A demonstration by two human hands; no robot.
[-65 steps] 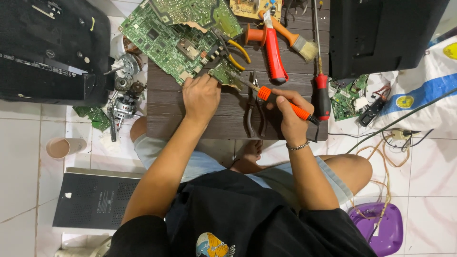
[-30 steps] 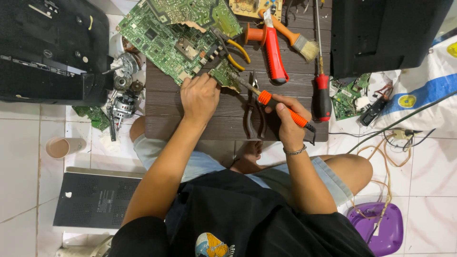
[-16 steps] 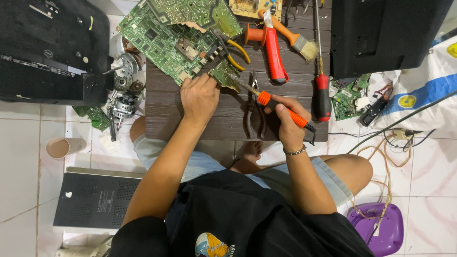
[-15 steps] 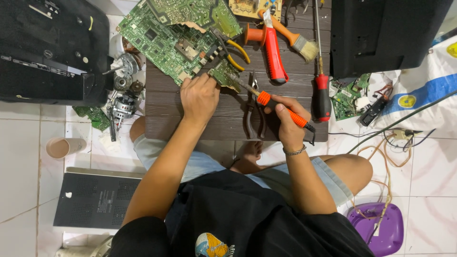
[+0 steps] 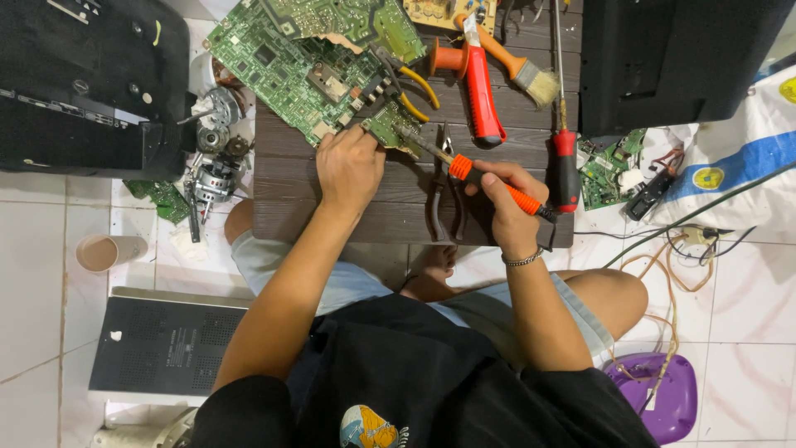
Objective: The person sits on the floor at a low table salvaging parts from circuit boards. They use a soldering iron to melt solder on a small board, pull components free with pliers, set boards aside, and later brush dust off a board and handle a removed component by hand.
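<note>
1. The small green board (image 5: 391, 126) lies on the dark table (image 5: 348, 207), with the left hand (image 5: 350, 166) pressing it down, fingers curled together.
2. The right hand (image 5: 506, 199) wraps its fingers around the orange soldering iron (image 5: 489, 181). Its hot tip could slip and burn those nearby fingers.
3. The pliers (image 5: 441, 191) lying just beside could get bumped.

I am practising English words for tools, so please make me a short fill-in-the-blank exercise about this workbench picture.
1. The right hand holds a soldering iron with an ______ handle.
2. The left hand presses on a small ______ circuit board.
3. Dark pliers lie on the wooden table ______ the two hands.
4. The paintbrush lies beside the ______ utility knife.

Missing words: orange; green; between; red
</note>
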